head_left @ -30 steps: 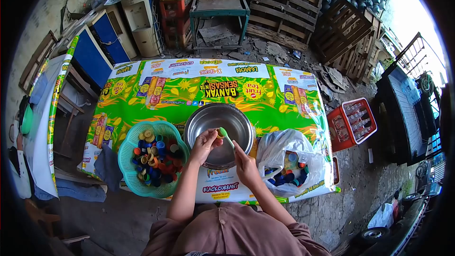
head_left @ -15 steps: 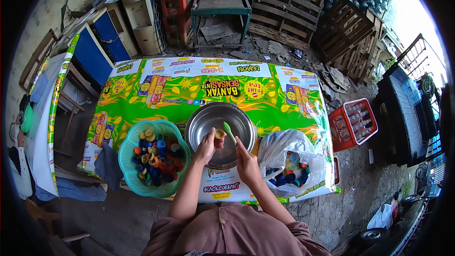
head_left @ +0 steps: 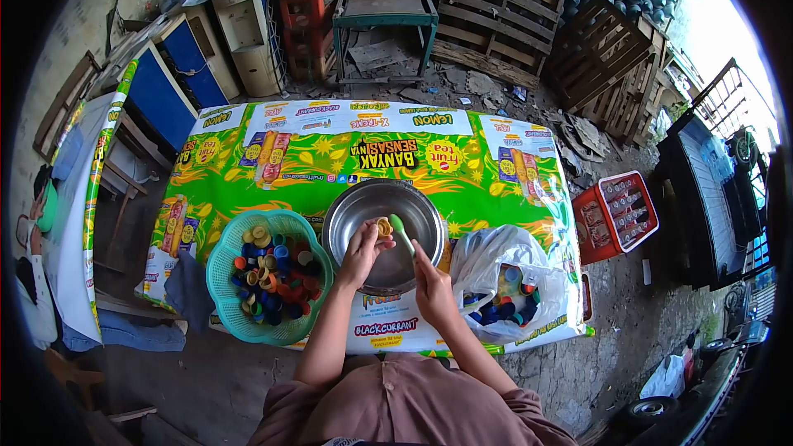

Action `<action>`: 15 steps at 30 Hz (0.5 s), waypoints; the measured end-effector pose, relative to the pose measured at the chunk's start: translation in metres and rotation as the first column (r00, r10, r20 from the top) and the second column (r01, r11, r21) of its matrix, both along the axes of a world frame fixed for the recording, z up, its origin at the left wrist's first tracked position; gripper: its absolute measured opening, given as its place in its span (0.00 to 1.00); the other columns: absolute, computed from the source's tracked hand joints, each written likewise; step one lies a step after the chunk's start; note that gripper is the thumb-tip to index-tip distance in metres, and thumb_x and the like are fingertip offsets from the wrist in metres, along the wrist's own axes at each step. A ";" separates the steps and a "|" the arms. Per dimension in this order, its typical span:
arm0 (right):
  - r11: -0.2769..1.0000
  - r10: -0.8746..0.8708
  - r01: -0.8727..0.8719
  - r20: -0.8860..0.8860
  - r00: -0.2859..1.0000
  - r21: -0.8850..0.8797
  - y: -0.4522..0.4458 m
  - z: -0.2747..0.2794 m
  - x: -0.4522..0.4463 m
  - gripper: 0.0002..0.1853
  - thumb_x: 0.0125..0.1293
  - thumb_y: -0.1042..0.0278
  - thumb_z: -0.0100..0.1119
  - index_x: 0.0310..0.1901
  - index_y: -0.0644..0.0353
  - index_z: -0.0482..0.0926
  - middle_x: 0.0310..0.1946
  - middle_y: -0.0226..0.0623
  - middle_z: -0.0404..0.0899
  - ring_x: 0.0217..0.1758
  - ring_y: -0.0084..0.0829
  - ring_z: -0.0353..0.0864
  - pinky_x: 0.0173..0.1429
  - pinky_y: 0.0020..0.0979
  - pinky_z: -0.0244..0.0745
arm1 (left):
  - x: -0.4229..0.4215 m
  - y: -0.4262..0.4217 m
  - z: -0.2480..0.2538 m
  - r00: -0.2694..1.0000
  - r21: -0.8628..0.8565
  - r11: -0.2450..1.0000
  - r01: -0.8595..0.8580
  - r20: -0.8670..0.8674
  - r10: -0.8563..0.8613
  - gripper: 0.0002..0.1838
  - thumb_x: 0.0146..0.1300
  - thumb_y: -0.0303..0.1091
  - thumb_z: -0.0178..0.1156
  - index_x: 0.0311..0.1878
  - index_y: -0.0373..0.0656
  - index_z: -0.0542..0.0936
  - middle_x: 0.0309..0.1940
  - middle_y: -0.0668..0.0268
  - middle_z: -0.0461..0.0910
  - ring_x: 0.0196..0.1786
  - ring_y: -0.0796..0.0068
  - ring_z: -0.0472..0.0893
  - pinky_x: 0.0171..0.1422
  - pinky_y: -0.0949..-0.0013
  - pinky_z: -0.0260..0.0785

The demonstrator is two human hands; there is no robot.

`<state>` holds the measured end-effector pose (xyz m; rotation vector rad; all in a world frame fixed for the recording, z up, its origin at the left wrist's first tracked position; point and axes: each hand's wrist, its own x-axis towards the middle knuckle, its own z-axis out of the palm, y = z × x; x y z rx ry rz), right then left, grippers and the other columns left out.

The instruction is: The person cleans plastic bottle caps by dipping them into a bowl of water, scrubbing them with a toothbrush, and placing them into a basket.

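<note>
Over the steel bowl (head_left: 343,223), my left hand (head_left: 363,254) pinches a yellowish bottle cap (head_left: 384,229). My right hand (head_left: 433,287) grips a green-and-white brush (head_left: 399,227) by its handle, its green head just right of the cap. Left of the bowl, a turquoise basket (head_left: 221,268) holds many coloured caps (head_left: 277,277). A white plastic bag (head_left: 487,252) with more caps lies to the right of the bowl, near my right forearm.
A printed green cover (head_left: 314,161) lies over the table. Beyond stand a metal-framed table (head_left: 385,21), stacked crates (head_left: 307,16) and wooden pallets (head_left: 500,16). A red crate (head_left: 596,227) is on the floor at the right. At the far left edge another person's arm (head_left: 35,227) shows.
The cap in my left hand has been turned and tilted. The brush head has shifted slightly, staying beside the cap. Both hands keep their hold.
</note>
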<state>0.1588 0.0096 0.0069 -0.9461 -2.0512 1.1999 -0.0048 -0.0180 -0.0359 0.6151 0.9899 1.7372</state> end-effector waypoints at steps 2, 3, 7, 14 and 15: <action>0.993 0.109 -0.106 -0.050 0.993 0.059 -0.006 -0.002 0.000 0.24 0.60 0.80 0.45 0.60 0.58 0.62 0.33 0.59 0.74 0.37 0.52 0.77 0.39 0.34 0.71 | 0.004 -0.002 0.015 0.992 -0.024 0.998 -0.062 -0.110 0.059 0.16 0.68 0.38 0.40 0.52 0.39 0.67 0.43 0.64 0.72 0.44 0.79 0.74 0.52 0.72 0.68; 0.993 0.107 -0.104 -0.051 0.993 0.061 -0.004 -0.001 0.000 0.24 0.60 0.80 0.45 0.60 0.58 0.62 0.33 0.59 0.74 0.37 0.52 0.77 0.39 0.34 0.71 | 0.002 -0.004 0.014 0.995 0.007 1.000 -0.023 -0.093 0.024 0.14 0.67 0.33 0.43 0.53 0.39 0.66 0.46 0.65 0.71 0.48 0.78 0.73 0.56 0.72 0.66; 0.994 0.019 -0.015 -0.045 0.999 0.107 -0.004 0.006 -0.001 0.23 0.61 0.81 0.44 0.60 0.58 0.62 0.24 0.55 0.72 0.24 0.38 0.76 0.30 0.27 0.66 | 0.003 -0.004 0.010 0.984 0.044 0.998 -0.054 -0.167 0.061 0.15 0.63 0.26 0.50 0.53 0.38 0.64 0.48 0.63 0.70 0.53 0.77 0.71 0.59 0.72 0.63; 0.994 0.005 -0.001 -0.036 0.999 0.108 -0.009 0.002 -0.004 0.24 0.60 0.81 0.45 0.60 0.57 0.62 0.24 0.56 0.73 0.27 0.42 0.78 0.32 0.27 0.68 | 0.006 -0.004 0.005 0.911 0.158 0.980 -0.117 -0.376 0.169 0.14 0.59 0.22 0.53 0.48 0.38 0.65 0.49 0.61 0.69 0.54 0.74 0.70 0.59 0.73 0.64; 0.994 0.005 -0.002 -0.035 0.999 0.106 -0.010 0.001 -0.003 0.24 0.60 0.81 0.45 0.60 0.57 0.62 0.24 0.56 0.73 0.27 0.42 0.78 0.32 0.27 0.68 | 0.007 -0.004 0.007 0.881 0.189 0.973 -0.136 -0.427 0.206 0.14 0.59 0.21 0.53 0.48 0.37 0.65 0.49 0.61 0.68 0.55 0.73 0.70 0.59 0.72 0.64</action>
